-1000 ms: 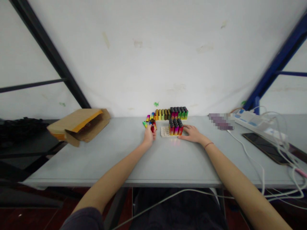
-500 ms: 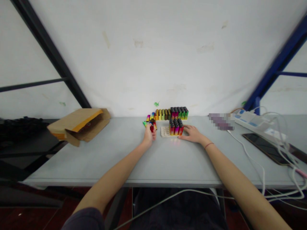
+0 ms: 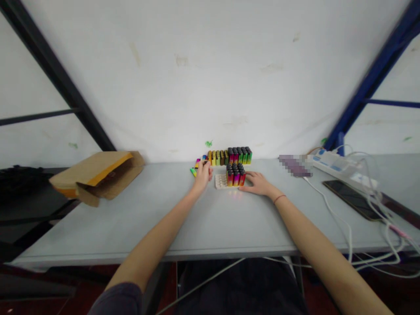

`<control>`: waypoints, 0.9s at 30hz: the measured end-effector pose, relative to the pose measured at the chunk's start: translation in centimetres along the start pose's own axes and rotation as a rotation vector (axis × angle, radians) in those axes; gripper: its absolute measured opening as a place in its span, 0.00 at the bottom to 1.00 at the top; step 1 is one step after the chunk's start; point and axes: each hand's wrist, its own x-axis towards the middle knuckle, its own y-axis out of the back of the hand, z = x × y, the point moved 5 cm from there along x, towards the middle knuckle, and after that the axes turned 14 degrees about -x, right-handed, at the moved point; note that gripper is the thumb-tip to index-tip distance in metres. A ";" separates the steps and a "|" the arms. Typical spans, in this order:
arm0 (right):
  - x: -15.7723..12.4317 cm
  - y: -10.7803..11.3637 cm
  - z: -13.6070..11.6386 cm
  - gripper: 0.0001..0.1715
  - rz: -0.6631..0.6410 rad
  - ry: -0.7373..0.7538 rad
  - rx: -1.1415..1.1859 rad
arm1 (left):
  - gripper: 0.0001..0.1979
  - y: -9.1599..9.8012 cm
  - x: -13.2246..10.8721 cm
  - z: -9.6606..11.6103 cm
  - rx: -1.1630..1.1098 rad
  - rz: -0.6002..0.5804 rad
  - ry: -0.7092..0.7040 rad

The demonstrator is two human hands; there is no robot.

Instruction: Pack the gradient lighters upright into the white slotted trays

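My left hand (image 3: 203, 173) reaches over a small heap of loose coloured lighters (image 3: 194, 169) at the back of the grey table (image 3: 210, 218). Its fingers curl down onto the heap, and what they grip is hidden. My right hand (image 3: 257, 183) lies flat on the table with its fingers stretched out. Its fingertips rest against the right side of a block of rainbow lighters (image 3: 234, 175) standing in a white tray (image 3: 219, 182). Behind the tray, a long row of upright lighters (image 3: 229, 155) lines the wall.
An open cardboard box (image 3: 95, 175) lies on its side at the left. At the right are a power strip (image 3: 334, 162), a dark phone (image 3: 352, 199) and several white cables (image 3: 341, 218). Black and blue frame bars slant up on both sides.
My left hand, which held a red lighter upright beside the tray, has moved forward onto the loose heap, and the red lighter no longer shows. The view has shifted slightly. My right hand stays put.
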 end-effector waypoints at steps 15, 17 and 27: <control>-0.2 0.4 -0.5 0.50 -0.006 0.000 0.010 | 0.09 -1.6 3.7 -1.8 0.336 -0.225 -0.280; -0.1 0.3 -0.4 0.50 -0.002 0.005 0.015 | 0.10 -1.5 3.2 -1.7 0.360 -0.240 -0.271; -0.2 0.5 -0.5 0.49 -0.005 0.002 0.009 | 0.10 -2.5 1.5 -0.8 0.480 -0.248 -0.338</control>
